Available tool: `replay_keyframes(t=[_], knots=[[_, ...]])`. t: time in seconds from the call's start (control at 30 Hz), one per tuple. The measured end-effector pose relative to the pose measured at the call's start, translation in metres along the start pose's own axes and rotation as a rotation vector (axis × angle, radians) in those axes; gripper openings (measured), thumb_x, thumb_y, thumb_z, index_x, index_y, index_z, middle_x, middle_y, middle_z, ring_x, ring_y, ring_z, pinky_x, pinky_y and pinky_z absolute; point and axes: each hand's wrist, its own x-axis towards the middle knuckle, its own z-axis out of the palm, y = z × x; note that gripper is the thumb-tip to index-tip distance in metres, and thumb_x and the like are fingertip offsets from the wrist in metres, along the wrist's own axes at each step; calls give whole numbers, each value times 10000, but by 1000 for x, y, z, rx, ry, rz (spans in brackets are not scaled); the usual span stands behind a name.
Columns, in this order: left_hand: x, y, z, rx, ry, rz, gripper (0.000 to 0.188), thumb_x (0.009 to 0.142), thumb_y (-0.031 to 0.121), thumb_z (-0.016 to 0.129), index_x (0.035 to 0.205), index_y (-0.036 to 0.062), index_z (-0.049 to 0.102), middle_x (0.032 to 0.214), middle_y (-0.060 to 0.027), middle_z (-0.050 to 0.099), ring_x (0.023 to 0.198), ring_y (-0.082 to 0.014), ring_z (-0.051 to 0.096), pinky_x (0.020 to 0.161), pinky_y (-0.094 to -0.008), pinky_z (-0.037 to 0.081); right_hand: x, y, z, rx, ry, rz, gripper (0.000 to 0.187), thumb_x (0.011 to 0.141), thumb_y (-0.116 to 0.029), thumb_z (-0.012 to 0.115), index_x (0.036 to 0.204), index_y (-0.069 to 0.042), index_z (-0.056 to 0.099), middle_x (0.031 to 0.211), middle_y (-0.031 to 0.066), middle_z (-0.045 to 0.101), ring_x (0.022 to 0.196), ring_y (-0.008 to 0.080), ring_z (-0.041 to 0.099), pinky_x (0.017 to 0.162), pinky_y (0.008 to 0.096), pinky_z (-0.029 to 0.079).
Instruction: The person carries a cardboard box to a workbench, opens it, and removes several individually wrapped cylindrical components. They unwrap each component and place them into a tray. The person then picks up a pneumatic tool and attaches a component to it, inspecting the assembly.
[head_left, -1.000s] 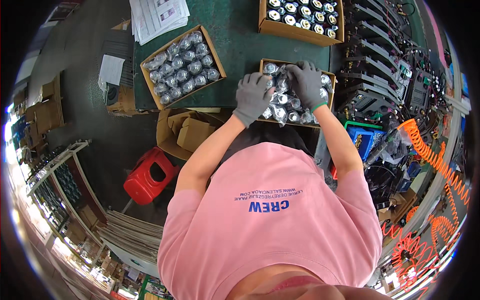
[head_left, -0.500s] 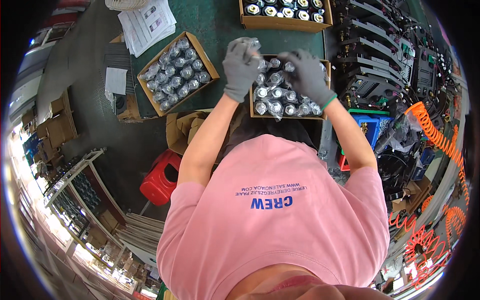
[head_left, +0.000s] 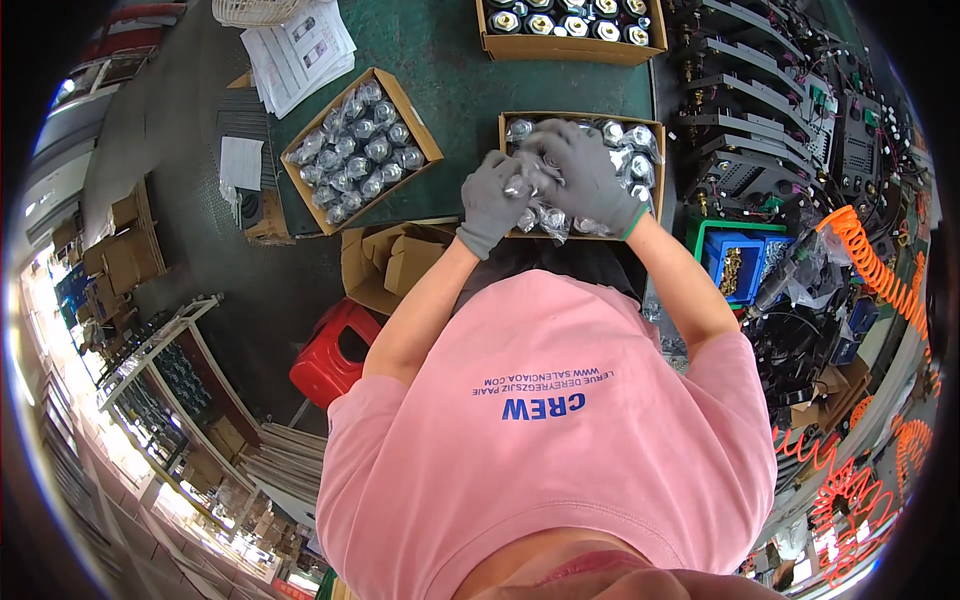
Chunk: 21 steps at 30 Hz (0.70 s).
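Both my hands wear grey gloves and meet over the near cardboard box [head_left: 508, 230], which holds rows of metal hex-topped fittings [head_left: 640, 166] in clear plastic. My left hand [head_left: 494, 203] is closed around a plastic-wrapped metal fitting [head_left: 517, 187] at the box's left side. Beside it, my right hand [head_left: 592, 178] curls over the box with its fingers bent in toward the left hand. Its fingertips are partly blurred among clear plastic, and what they pinch cannot be made out.
A tilted cardboard box [head_left: 428, 140] of wrapped fittings stands left on the green table [head_left: 440, 60]. Another box [head_left: 570, 48] of fittings is at the back. Papers [head_left: 300, 60] lie far left. Black metal assemblies [head_left: 750, 120], blue bins [head_left: 732, 268] and an orange coiled hose [head_left: 870, 255] are right.
My left hand has come down and nearer with the wrapped fitting. My right hand has shifted left and down, and the two hands now meet.
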Motion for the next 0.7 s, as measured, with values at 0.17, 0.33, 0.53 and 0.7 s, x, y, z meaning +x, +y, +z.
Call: replay_keyframes(t=[0.17,0.33,0.53,0.7], knots=[[-4,-8,-17,-148,172,6,204,754,143,718,934,106,627,804,-82,623,707,-317,631,606,-396,501,13,34,28,-417,-74,161,315,769,-249,688,1076,-205,636,1061,42,577,1006,251,560,856,479,409],[7,-7,-18,-213,17,-151,325,797,181,684,1093,125,561,779,-128,641,704,-349,644,600,-422,504,21,38,29,-338,13,211,181,756,-239,691,936,-220,680,1010,15,575,994,240,556,855,491,393],[39,3,-11,195,-247,-205,529,809,381,660,1248,150,480,847,-144,683,777,-348,675,667,-450,516,17,32,18,-419,-142,195,190,737,-196,688,925,-222,678,1004,8,577,1013,234,547,860,494,391],[44,-1,-4,335,-283,-189,521,800,376,665,1263,196,508,894,-111,687,784,-326,676,700,-445,512,16,36,30,-403,-77,201,230,710,-203,697,939,-210,673,1007,26,563,1035,235,538,898,479,386]])
